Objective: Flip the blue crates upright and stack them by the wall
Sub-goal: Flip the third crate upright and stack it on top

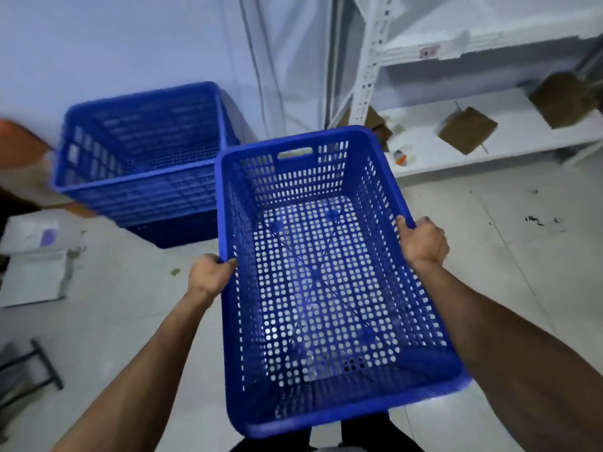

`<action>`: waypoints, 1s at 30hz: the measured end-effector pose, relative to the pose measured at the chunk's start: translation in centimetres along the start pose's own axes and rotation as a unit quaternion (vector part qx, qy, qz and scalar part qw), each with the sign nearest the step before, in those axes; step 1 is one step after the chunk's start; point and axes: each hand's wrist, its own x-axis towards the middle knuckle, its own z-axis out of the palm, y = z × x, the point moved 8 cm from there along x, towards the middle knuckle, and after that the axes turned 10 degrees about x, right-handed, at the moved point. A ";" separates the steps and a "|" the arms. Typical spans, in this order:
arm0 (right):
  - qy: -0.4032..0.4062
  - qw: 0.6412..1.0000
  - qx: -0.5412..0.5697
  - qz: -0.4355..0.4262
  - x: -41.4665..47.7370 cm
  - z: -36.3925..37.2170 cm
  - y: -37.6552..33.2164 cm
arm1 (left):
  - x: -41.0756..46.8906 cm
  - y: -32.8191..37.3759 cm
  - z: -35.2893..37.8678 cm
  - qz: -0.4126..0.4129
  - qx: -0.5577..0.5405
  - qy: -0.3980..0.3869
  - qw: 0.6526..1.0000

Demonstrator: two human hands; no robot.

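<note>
both hands [208, 275] hold upright crate [326, 288] near wall stack [143, 158].

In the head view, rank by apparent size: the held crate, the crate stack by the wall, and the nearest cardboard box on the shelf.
1. Held crate, though it is nearest the camera.
2. Crate stack.
3. Cardboard box.

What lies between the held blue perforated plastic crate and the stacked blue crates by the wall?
Nothing: in the head view, only bare grey floor separates the held blue perforated plastic crate from the stacked blue crates.
</note>
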 end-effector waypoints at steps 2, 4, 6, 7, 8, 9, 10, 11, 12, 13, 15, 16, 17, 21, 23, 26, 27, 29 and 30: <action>-0.009 0.999 0.008 -0.032 -1.4 0.8 -4.4 | -0.1 -2.7 -3.5 -0.016 -0.040 0.027 0.999; -0.019 0.998 0.011 -0.063 -3.1 1.8 -8.7 | -0.4 -5.3 -7.0 -0.029 -0.077 0.049 0.995; -0.023 0.996 0.011 -0.090 -4.5 2.6 -12.5 | -0.9 -7.2 -10.1 -0.039 -0.105 0.073 0.991; -0.026 0.994 0.012 -0.103 -5.3 2.9 -14.6 | -1.1 -8.2 -11.8 -0.047 -0.114 0.087 0.989; -0.028 0.993 0.014 -0.116 -6.1 3.3 -16.5 | -1.3 -9.1 -13.5 -0.053 -0.119 0.101 0.986; -0.030 0.991 0.019 -0.131 -6.9 3.5 -18.6 | -1.5 -10.0 -15.1 -0.064 -0.125 0.110 0.984; -0.030 0.988 0.021 -0.148 -7.6 3.7 -20.7 | -1.5 -10.7 -16.6 -0.072 -0.136 0.119 0.981; -0.030 0.985 0.019 -0.166 -8.2 3.7 -22.8 | -1.4 -11.4 -17.8 -0.079 -0.147 0.125 0.978; -0.027 0.982 0.011 -0.188 -8.7 3.8 -25.0 | -1.2 -12.1 -19.1 -0.085 -0.160 0.135 0.974; -0.023 0.978 0.004 -0.207 -9.0 3.9 -27.1 | -1.1 -12.7 -20.4 -0.092 -0.171 0.145 0.970; -0.020 0.971 -0.006 -0.240 -9.5 4.2 -31.4 | -0.6 -13.5 -22.6 -0.101 -0.190 0.160 0.963; -0.022 0.967 -0.009 -0.254 -9.5 4.5 -33.3 | -0.5 -13.6 -23.4 -0.101 -0.194 0.163 0.962; -0.024 0.962 -0.009 -0.271 -9.8 4.8 -35.5 | -0.1 -13.9 -24.3 -0.101 -0.198 0.166 0.961; -0.018 0.940 -0.023 -0.339 -10.2 5.9 -43.3 | 1.6 -14.1 -27.3 -0.098 -0.196 0.181 0.959; -0.014 0.923 -0.051 -0.382 -10.0 6.8 -47.3 | 2.9 -13.9 -28.4 -0.099 -0.209 0.187 0.955; -0.012 0.897 -0.063 -0.438 -8.9 9.1 -53.8 | 5.5 -13.0 -29.6 -0.107 -0.236 0.188 0.947; -0.013 0.888 -0.065 -0.455 -8.5 10.1 -56.1 | 6.6 -12.8 -30.0 -0.113 -0.244 0.187 0.945; -0.013 0.871 -0.078 -0.485 -7.2 12.3 -60.4 | 8.9 -12.2 -30.8 -0.130 -0.259 0.188 0.939; -0.011 0.862 -0.090 -0.499 -6.8 13.2 -62.4 | 10.0 -11.9 -31.3 -0.140 -0.267 0.188 0.935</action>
